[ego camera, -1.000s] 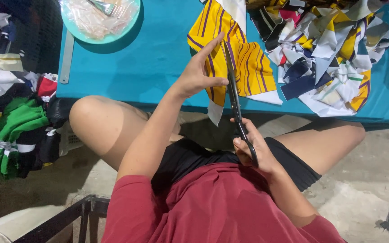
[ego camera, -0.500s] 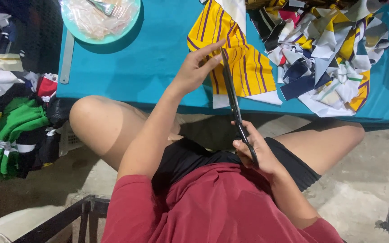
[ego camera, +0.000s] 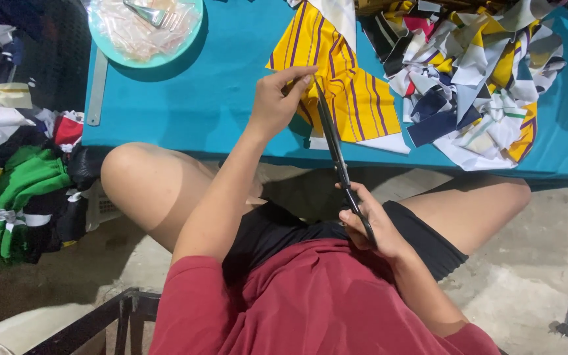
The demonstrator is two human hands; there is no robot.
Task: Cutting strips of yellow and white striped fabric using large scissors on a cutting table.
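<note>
Left hand (ego camera: 277, 105): fingers (ego camera: 297, 73) pinch the edge of the yellow striped fabric (ego camera: 343, 85), apparently drawing it taut for the blades. The fabric lies on the teal counter (ego camera: 205, 118) and overhangs its near edge. Right hand (ego camera: 373, 227): fingers curled shut around the handles of the long scissors (ego camera: 336, 154), tips pointing at the pinched edge. Fabric scraps (ego camera: 481, 72) are heaped to the right; a round tray (ego camera: 142, 33) sits far left.
</note>
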